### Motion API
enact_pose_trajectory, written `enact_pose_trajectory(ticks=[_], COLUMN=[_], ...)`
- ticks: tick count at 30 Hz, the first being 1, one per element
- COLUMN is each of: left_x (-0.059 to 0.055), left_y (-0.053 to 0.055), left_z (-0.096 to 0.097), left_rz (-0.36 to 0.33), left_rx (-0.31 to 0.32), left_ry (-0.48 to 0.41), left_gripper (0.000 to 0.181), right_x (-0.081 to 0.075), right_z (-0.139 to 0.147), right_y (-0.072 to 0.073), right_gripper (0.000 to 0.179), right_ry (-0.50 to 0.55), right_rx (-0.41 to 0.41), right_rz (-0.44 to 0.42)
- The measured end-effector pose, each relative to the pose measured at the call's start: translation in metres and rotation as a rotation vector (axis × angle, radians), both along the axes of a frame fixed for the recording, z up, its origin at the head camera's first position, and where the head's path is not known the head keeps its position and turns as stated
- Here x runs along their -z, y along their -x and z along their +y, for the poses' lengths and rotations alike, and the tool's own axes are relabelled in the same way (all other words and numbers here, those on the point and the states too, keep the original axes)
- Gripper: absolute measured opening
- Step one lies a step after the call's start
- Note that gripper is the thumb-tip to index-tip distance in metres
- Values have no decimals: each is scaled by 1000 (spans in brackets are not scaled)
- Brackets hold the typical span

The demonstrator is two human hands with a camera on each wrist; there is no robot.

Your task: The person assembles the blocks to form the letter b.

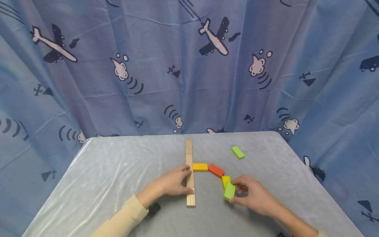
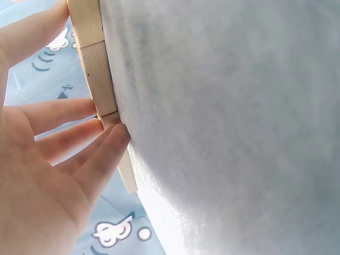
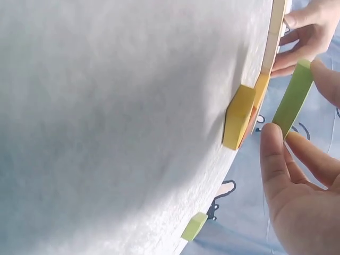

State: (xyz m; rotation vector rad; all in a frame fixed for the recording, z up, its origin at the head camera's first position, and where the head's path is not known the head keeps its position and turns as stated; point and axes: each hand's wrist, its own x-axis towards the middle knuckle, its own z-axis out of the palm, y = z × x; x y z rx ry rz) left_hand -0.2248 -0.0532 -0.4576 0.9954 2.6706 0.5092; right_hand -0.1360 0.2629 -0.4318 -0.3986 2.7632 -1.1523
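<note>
Plain wooden blocks (image 1: 189,158) lie end to end in a straight row on the table. My left hand (image 1: 173,182) rests at the row's left side, thumb and fingertips touching the blocks; in the left wrist view its fingers (image 2: 58,114) are fairly straight. From the row, an orange-yellow block (image 1: 200,167), a red-orange block (image 1: 216,171) and a yellow block (image 1: 225,179) curve toward the right and nearer to me. My right hand (image 1: 257,196) pinches a green block (image 1: 229,192) between thumb and fingertips. The right wrist view shows this green block (image 3: 294,98) raised above the table.
Another green block (image 1: 238,152) lies by itself toward the back right of the table. A pale grey cloth (image 1: 118,164) covers the tabletop. Behind the far edge hangs a blue curtain (image 1: 160,42) printed with airplanes.
</note>
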Motion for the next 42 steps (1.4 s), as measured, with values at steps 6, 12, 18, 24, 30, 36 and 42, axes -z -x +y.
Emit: enact_pose_trajectory(ticks=[6,12,18,24,30,36,42], left_x=[1,2,2,2,3,3,4], left_y=[1,2,2,2,3,4,3], left_z=[0,-1,-1,-1,0,0,0], left_rz=[23,31,29,38,45,42,45], left_rx=[10,17,20,25,26,28,27], left_ry=[6,5,2,0,9,12,14], left_gripper=[79,79,79,78,79,79,80], right_x=[3,10,13,15,14,13,16], right_z=[-4,-6,-9,-13,-14,-16,-22], right_y=[-3,-7,-10,-12,-11,-11,-11], right_gripper=[57,58,59,60,61,55,49], right_ry=[-26,-57,-81,-162,-214,-238,-262], right_rx=[-25,-76,-142,-146,-147,-137,-99], right_rz=[-32,-12,19,6,3,16,58])
